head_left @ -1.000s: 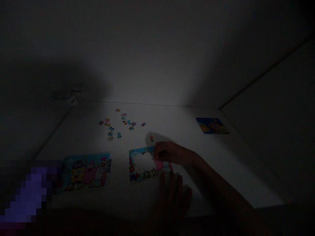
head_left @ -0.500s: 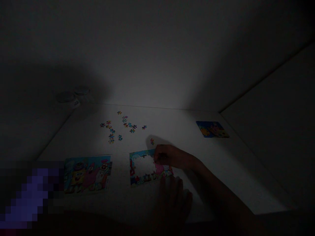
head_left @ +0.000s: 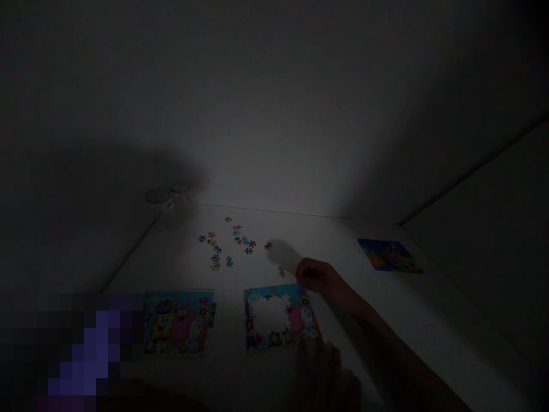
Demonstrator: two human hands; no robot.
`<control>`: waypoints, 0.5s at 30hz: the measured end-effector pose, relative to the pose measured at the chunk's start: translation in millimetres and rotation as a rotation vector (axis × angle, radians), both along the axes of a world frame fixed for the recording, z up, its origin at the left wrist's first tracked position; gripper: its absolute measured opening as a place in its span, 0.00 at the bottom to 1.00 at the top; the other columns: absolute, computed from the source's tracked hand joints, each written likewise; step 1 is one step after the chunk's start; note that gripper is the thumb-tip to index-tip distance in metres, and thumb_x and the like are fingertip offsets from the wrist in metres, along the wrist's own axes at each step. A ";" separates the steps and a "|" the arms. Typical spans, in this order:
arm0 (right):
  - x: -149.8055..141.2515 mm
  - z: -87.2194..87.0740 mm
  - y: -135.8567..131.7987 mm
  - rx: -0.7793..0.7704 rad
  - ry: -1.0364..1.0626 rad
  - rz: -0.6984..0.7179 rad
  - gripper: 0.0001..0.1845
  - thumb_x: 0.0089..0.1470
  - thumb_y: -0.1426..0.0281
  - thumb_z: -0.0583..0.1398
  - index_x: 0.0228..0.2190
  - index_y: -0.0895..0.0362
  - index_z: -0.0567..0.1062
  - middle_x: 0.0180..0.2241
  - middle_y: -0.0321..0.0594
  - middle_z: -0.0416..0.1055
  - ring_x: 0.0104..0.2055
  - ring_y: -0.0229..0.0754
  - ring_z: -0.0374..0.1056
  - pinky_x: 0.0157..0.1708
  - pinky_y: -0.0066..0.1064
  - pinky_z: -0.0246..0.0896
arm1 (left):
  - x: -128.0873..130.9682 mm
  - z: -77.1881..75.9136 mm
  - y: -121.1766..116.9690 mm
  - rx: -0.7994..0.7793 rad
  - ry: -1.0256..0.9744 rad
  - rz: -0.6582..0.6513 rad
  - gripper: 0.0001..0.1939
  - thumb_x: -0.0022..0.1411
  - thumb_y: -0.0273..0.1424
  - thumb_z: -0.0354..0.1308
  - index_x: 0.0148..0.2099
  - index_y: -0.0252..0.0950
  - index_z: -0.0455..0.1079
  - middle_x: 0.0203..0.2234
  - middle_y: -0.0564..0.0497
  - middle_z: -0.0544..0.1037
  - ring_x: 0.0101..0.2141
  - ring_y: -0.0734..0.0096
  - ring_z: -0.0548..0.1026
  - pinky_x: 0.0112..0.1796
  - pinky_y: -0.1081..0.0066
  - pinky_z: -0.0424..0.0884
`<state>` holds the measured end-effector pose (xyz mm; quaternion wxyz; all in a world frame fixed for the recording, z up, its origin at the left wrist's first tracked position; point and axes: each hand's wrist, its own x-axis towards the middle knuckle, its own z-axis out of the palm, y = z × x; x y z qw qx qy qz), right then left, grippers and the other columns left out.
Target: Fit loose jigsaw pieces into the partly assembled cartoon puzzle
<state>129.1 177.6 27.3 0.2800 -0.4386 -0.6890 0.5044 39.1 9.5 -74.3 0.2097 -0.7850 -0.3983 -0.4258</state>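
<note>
The scene is very dark. A partly built cartoon jigsaw [head_left: 300,316] with a bare white middle lies on the white table [head_left: 343,240]. My right hand [head_left: 316,276] hovers just past its far right corner, beside a single loose piece [head_left: 282,270]; its fingers look curled, but the dark hides them. My left hand [head_left: 326,372] lies flat, fingers stretched, near the jigsaw's near right corner. Several loose pieces [head_left: 227,246] are scattered farther back.
A finished cartoon picture [head_left: 180,320] lies left of the jigsaw. A small blue picture card [head_left: 388,254] sits at the far right. Two clear round containers [head_left: 165,197] stand at the back left corner. A blurred patch covers the lower left.
My right hand has lifted off the jigsaw's upper right part and moved back and right, toward the single loose piece. The camera has tilted, shifting everything down and right.
</note>
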 end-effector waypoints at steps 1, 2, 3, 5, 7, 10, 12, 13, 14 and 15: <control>1.7 -3.2 4.6 0.042 -0.012 -0.072 0.12 0.52 0.60 0.62 0.30 0.56 0.72 0.27 0.36 0.67 0.30 0.39 0.63 0.30 0.30 0.59 | -2.7 3.4 0.0 -0.001 0.020 -0.002 0.12 0.58 0.38 0.62 0.43 0.41 0.70 0.44 0.48 0.79 0.53 0.52 0.71 0.56 0.41 0.59; 2.6 -6.3 8.9 0.087 -0.042 -0.131 0.13 0.52 0.59 0.61 0.31 0.56 0.72 0.28 0.37 0.68 0.31 0.40 0.64 0.32 0.32 0.60 | -5.9 7.1 0.2 0.000 0.034 0.003 0.12 0.59 0.38 0.61 0.44 0.41 0.70 0.45 0.47 0.79 0.53 0.51 0.71 0.55 0.41 0.60; 2.4 -9.1 12.5 0.125 -0.082 -0.167 0.14 0.53 0.58 0.61 0.33 0.56 0.73 0.31 0.39 0.69 0.33 0.41 0.65 0.34 0.33 0.61 | -9.1 10.9 0.4 -0.002 0.058 0.003 0.13 0.60 0.38 0.60 0.45 0.41 0.70 0.46 0.46 0.78 0.53 0.51 0.71 0.55 0.41 0.60; -1.2 -12.5 17.5 0.180 -0.172 -0.140 0.17 0.55 0.56 0.60 0.39 0.55 0.74 0.36 0.41 0.70 0.38 0.44 0.66 0.39 0.37 0.63 | -14.4 16.7 0.5 -0.004 0.111 -0.022 0.14 0.62 0.38 0.58 0.48 0.40 0.69 0.47 0.45 0.77 0.54 0.52 0.70 0.55 0.43 0.60; -8.0 -12.9 20.7 0.225 -0.252 -0.029 0.20 0.55 0.54 0.60 0.44 0.53 0.75 0.40 0.42 0.69 0.42 0.46 0.66 0.44 0.40 0.63 | -16.3 18.6 -0.5 -0.018 0.123 -0.037 0.14 0.63 0.38 0.56 0.49 0.41 0.69 0.48 0.46 0.77 0.54 0.54 0.70 0.55 0.45 0.61; -17.2 -10.8 25.8 0.258 -0.314 0.113 0.20 0.55 0.56 0.61 0.46 0.53 0.75 0.43 0.44 0.66 0.46 0.47 0.66 0.48 0.42 0.61 | -13.0 15.3 -3.9 -0.090 0.092 0.023 0.15 0.61 0.38 0.58 0.50 0.42 0.68 0.49 0.47 0.77 0.52 0.55 0.73 0.53 0.49 0.64; -18.7 -9.9 29.7 0.248 -0.291 0.161 0.18 0.55 0.58 0.61 0.44 0.55 0.76 0.43 0.45 0.65 0.47 0.47 0.65 0.49 0.40 0.61 | -10.4 12.5 -5.7 -0.098 0.083 0.067 0.17 0.60 0.39 0.59 0.51 0.43 0.67 0.50 0.47 0.77 0.50 0.55 0.74 0.52 0.49 0.65; -17.9 -9.9 31.3 0.241 -0.274 0.173 0.16 0.56 0.59 0.61 0.42 0.56 0.76 0.43 0.45 0.65 0.47 0.47 0.65 0.49 0.40 0.61 | -10.2 12.0 -6.1 -0.087 0.096 0.072 0.18 0.61 0.40 0.59 0.52 0.42 0.67 0.50 0.47 0.76 0.50 0.54 0.74 0.52 0.48 0.65; -16.3 -10.2 32.3 0.237 -0.261 0.181 0.15 0.56 0.60 0.61 0.41 0.56 0.76 0.43 0.45 0.64 0.47 0.46 0.65 0.49 0.39 0.61 | -10.9 12.4 -6.2 -0.073 0.124 0.061 0.19 0.61 0.40 0.58 0.53 0.42 0.66 0.50 0.46 0.76 0.51 0.53 0.74 0.52 0.47 0.65; -14.3 -10.7 32.5 0.234 -0.253 0.184 0.14 0.56 0.60 0.61 0.40 0.57 0.75 0.42 0.44 0.64 0.46 0.46 0.65 0.48 0.38 0.62 | -12.6 13.7 -6.1 -0.059 0.165 0.037 0.19 0.62 0.40 0.57 0.54 0.42 0.66 0.50 0.45 0.76 0.51 0.52 0.74 0.51 0.46 0.65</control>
